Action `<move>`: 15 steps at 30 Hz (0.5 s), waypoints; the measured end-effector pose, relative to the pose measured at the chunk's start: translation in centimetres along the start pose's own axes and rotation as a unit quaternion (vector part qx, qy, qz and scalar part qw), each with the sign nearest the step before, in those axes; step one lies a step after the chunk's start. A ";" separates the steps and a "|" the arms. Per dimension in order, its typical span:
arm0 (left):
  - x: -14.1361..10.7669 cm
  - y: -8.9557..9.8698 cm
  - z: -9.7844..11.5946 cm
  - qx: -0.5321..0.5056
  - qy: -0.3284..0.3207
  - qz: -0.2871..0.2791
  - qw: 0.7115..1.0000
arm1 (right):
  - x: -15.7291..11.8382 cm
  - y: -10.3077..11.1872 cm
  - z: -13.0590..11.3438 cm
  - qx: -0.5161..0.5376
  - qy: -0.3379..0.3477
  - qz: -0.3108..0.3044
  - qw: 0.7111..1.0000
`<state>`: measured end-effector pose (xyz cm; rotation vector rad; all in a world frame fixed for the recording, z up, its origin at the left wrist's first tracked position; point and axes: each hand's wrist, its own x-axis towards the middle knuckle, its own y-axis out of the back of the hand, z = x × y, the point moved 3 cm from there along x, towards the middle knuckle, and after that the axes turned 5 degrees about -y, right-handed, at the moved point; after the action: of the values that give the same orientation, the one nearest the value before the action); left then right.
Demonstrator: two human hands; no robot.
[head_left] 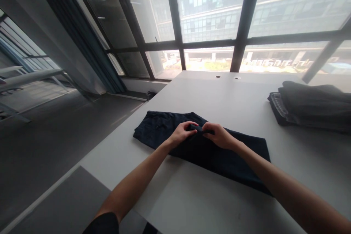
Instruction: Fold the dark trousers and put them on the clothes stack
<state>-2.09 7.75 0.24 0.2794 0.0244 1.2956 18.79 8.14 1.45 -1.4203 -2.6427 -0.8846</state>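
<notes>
Dark navy trousers [233,157] lie folded lengthwise across the white table, the waist end to the left and the leg ends to the right. Over their middle, my left hand [183,132] has thumb and fingers closed on a raised bit of the dark cloth. Close beside it, my right hand [218,135] pinches the same raised bit from the right. Dark on dark, the exact shape of the gripped cloth is hard to make out. A small button-like spot shows near the waist end.
The white table [203,95] reaches to the large windows and has two round cable holes near its far edge. A stack of dark folded clothes [315,106] sits at the right. Grey floor and a curtain [90,44] lie to the left.
</notes>
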 end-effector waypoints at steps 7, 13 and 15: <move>3.0 0.3 -1.6 0.067 -0.037 0.154 0.985 | 0.0 -1.0 -0.7 -0.093 0.013 0.092 0.991; 3.0 0.6 -3.4 -0.010 -0.004 0.206 0.978 | -1.0 -2.6 -1.2 -0.199 0.071 0.091 0.973; 2.7 0.6 -3.5 -0.031 0.010 0.194 0.981 | -0.7 -3.0 -0.7 -0.217 0.062 0.078 0.971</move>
<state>-2.54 11.18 -2.62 0.2231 -0.0556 1.6835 16.72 5.93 0.47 -1.5588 -2.2969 -1.5433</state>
